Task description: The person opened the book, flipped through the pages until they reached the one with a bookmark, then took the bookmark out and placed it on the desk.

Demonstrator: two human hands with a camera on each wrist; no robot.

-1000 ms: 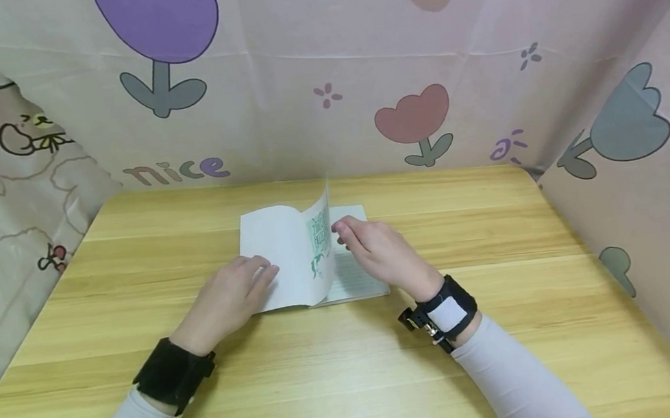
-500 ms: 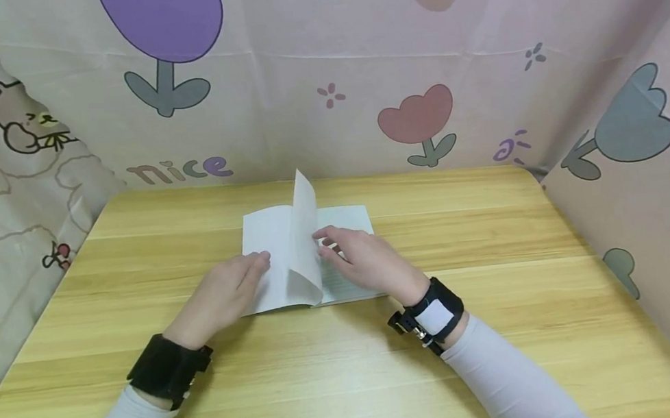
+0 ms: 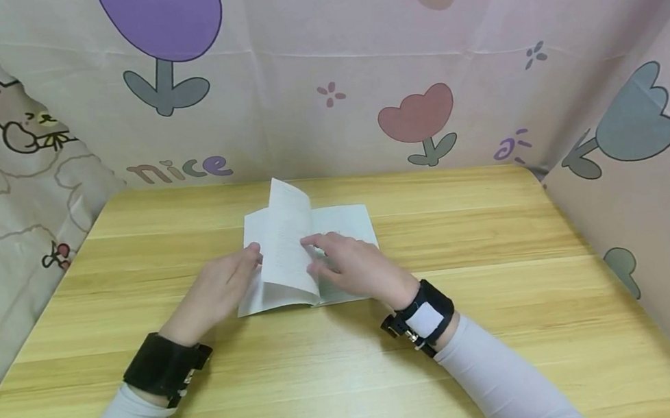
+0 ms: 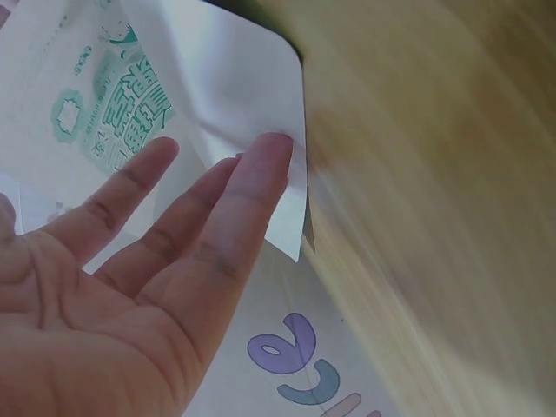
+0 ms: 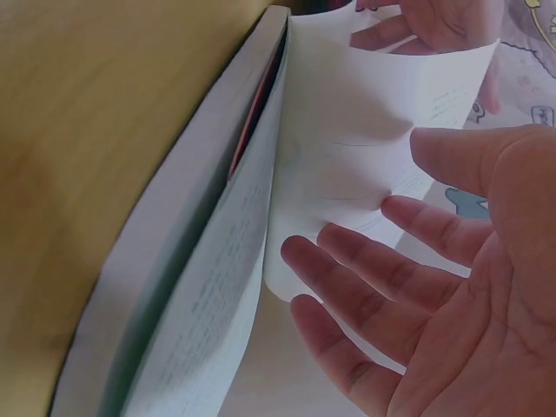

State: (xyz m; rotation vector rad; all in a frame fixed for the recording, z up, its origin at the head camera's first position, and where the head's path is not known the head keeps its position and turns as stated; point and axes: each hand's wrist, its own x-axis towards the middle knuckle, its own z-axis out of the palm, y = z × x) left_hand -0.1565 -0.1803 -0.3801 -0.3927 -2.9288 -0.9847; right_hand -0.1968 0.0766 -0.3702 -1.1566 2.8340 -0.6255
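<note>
Page (image 3: 288, 235) is up off the stack, fixed along its right edge at the middle of the open book (image 3: 345, 218), leaning left. Long axis runs near to far, free edge on the left. Below it on the left: a white leaf (image 3: 255, 226), near edge bowed up a bit.

My right hand (image 3: 373, 268) is just right of the page, fingertips touching its right face. Fingers spread and fairly straight, no grasp. My left hand (image 3: 209, 291) is on the other side, just beside the free edge, fingers extended at the white leaf, nothing clasped. Can't tell if they also touch the page.

Key relation, my read: page lies left of the right hand, between both hands. Right is the nearer, already in contact, so any push from it acts leftward, across the long axis.

Book sits toward the far side of the table (image 3: 354, 379), curtain (image 3: 291, 41) beyond
</note>
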